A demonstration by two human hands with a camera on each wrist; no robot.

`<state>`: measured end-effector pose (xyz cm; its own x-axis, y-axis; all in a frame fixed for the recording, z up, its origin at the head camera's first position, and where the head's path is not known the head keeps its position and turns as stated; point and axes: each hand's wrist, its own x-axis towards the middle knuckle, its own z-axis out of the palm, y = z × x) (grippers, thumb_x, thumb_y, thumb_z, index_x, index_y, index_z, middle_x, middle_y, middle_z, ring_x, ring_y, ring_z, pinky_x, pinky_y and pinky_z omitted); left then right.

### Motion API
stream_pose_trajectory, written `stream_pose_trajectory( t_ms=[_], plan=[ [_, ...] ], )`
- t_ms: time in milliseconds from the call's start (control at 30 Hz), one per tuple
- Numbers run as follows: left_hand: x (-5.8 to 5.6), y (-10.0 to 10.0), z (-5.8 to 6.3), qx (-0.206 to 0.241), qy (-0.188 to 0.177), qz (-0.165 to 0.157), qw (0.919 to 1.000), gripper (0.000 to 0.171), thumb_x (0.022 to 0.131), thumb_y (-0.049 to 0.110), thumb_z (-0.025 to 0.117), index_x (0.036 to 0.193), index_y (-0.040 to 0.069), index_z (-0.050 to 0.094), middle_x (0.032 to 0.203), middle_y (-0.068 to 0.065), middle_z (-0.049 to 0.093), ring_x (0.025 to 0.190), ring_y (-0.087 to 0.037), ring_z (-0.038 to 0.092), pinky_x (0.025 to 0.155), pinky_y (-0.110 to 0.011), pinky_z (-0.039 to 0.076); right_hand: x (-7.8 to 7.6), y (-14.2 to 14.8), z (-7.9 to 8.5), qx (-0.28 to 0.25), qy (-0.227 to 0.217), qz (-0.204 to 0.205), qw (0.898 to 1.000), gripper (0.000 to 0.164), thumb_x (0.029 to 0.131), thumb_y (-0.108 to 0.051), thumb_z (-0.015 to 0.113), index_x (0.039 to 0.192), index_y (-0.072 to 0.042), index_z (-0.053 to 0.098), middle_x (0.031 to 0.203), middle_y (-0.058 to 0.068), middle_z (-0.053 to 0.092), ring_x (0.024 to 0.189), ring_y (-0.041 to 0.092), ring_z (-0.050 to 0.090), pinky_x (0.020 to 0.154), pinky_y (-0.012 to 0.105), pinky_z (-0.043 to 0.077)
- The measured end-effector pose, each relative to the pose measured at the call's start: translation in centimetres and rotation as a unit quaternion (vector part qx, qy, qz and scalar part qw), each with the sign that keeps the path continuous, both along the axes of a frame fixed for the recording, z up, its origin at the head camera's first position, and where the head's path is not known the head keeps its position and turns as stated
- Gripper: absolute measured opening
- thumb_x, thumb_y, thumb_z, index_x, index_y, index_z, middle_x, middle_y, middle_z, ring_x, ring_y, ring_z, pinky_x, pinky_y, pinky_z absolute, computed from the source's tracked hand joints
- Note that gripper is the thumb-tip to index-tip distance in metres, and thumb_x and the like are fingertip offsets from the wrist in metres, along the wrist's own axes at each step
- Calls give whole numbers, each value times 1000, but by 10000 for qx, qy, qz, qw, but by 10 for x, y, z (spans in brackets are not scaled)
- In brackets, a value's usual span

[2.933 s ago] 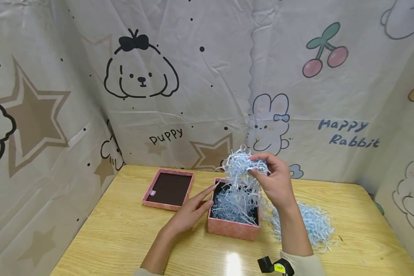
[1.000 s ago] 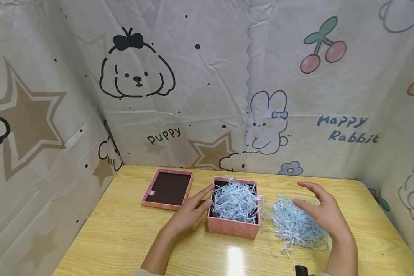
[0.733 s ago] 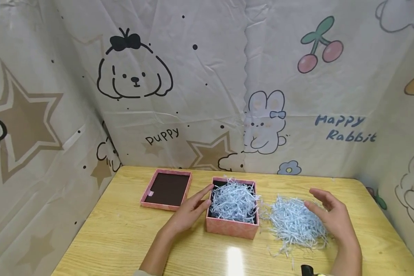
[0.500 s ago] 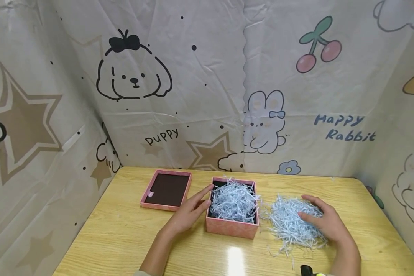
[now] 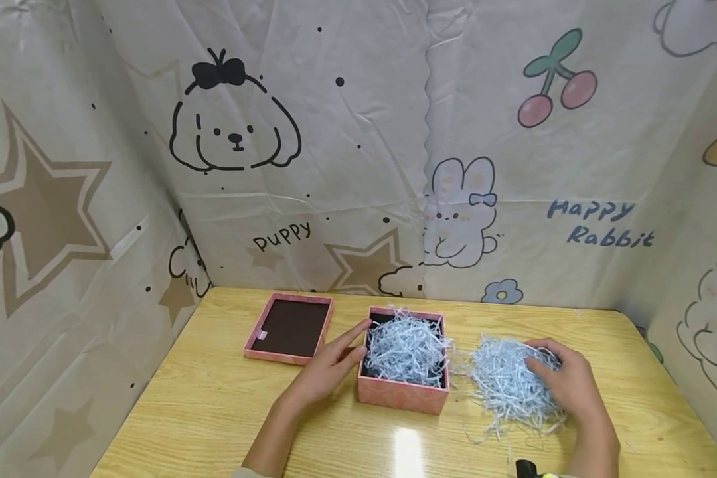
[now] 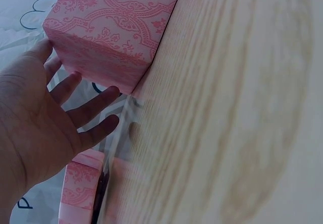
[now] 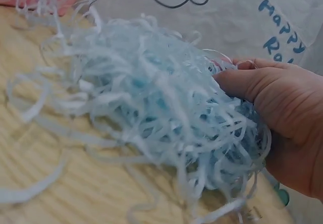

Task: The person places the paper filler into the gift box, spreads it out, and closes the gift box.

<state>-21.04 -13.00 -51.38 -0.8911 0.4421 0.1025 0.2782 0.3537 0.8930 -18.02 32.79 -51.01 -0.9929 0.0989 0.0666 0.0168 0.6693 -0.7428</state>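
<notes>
A pink patterned box [image 5: 403,396] stands on the table, filled with pale blue shredded paper [image 5: 405,348]. My left hand [image 5: 330,362] lies along the box's left side, its fingers stretched out and spread; in the left wrist view, fingertips [image 6: 75,77] touch or lie close to the box wall [image 6: 96,57]. To the right of the box is a loose heap of shredded paper [image 5: 508,385]. My right hand [image 5: 570,382] grips the right edge of that heap, thumb in front and fingers partly buried. In the right wrist view the thumb [image 7: 237,82] presses against the strands [image 7: 151,93].
The box's lid [image 5: 289,328] lies upturned at the left, dark inside with a pink rim. Stray strands [image 5: 460,365] trail between box and heap. A printed cloth [image 5: 358,146] hangs behind the wooden table [image 5: 227,411].
My right hand dropped a clump of shredded paper into the box, moved right to the heap, lowered onto it and drew its fingers together. My left hand stayed at the box.
</notes>
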Motion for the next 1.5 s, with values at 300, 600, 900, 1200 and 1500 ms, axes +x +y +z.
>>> stream_pose_trajectory(
  t_ms=[300,600,900,1200,1500],
  plan=[
    [1,1,4,3,14,0,10000,55,111,41,54,165,37,38,167,8,39,153,-26,40,123,-53,35,12,-13,46,274,631,-351,9970,28,103,-15,72,128,-3,70,139,29,62,135,56,50,104,72,42],
    [2,0,3,4,-6,7,10000,55,111,41,53,165,38,38,167,8,39,153,-25,39,123,-53,34,18,-28,74,116,1479,-1220,9814,24,99,-20,76,120,-10,76,129,15,72,111,-9,53,87,6,38],
    [3,0,5,-2,-11,9,10000,56,111,41,53,165,35,38,167,7,40,152,-26,41,123,-53,35,20,-43,91,-631,2014,-1729,9621,24,93,-7,81,116,-6,78,107,-18,68,99,-5,58,83,6,44],
    [3,1,3,-78,1,38,10000,56,111,43,53,165,38,38,167,7,39,153,-26,40,123,-53,35,18,-63,106,-1267,2938,-1420,9367,23,90,7,78,113,6,75,101,-18,68,86,3,62,69,7,49],
    [4,0,6,-93,11,28,10000,56,111,45,52,165,39,37,167,7,40,153,-25,40,123,-53,36,8,-93,131,-1392,3354,-544,9301,22,90,10,76,112,7,75,99,-7,69,77,8,60,62,11,49]
  ],
)
